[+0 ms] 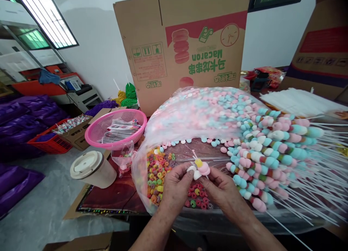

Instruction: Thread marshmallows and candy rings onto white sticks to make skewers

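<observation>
My left hand (176,188) and my right hand (223,190) meet over the front of the table, fingertips closed. Between the left thumb and fingers is a white candy piece (197,175). The right fingers pinch a white stick carrying pink candy pieces (203,169) and a yellow ring (199,163); much of the stick is hidden by the fingers. Below the hands lie red and green ring candies (199,196), and a pile of multicoloured ring candies (160,171) is to the left. Many finished-looking candy skewers (261,156) are stacked at the right, their white sticks (304,193) pointing right.
A clear plastic sheet holds a heap of pastel candy pieces (206,106) behind my hands. Behind it stands a cardboard box (148,29). On the left are a pink basket (88,133) with printed packets and a lidded cup (94,169). White sticks (299,102) lie back right.
</observation>
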`<control>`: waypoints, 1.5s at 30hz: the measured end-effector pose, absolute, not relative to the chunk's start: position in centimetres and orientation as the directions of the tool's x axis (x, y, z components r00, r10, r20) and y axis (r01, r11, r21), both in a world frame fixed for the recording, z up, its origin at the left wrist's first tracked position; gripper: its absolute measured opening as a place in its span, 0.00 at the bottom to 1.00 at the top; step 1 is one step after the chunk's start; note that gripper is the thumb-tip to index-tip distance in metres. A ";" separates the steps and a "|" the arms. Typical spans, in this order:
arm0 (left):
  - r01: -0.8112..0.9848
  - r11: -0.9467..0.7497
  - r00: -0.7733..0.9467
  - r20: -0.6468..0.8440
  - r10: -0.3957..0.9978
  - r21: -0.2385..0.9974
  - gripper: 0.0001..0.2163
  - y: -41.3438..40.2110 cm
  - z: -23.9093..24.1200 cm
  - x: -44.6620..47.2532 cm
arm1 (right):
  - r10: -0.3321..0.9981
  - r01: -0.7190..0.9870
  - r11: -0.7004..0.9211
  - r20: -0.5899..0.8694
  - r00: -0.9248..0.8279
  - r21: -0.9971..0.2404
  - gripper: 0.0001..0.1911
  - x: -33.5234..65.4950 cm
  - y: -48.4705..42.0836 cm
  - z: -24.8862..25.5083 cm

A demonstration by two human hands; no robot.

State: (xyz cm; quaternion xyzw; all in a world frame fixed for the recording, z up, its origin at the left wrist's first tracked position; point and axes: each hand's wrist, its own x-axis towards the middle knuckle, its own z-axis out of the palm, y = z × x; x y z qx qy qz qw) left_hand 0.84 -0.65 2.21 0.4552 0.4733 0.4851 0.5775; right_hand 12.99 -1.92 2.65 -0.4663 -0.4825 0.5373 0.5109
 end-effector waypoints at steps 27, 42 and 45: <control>-0.132 0.157 -0.176 -0.179 0.968 0.979 0.10 -0.3 1.6 -0.1 | 0.979 0.920 0.193 0.007 -0.203 -0.340 0.13 14.9 -5.7 1.9; 0.373 -0.055 -0.200 0.138 0.970 0.926 0.13 -1.5 0.1 0.3 | 0.985 0.981 0.149 -0.074 -0.159 -0.125 0.14 12.2 -5.5 2.4; 0.408 -0.109 -0.167 0.191 0.967 0.906 0.14 -1.9 -0.2 0.3 | 0.979 0.976 0.151 -0.112 -0.170 -0.160 0.15 11.4 -5.3 1.7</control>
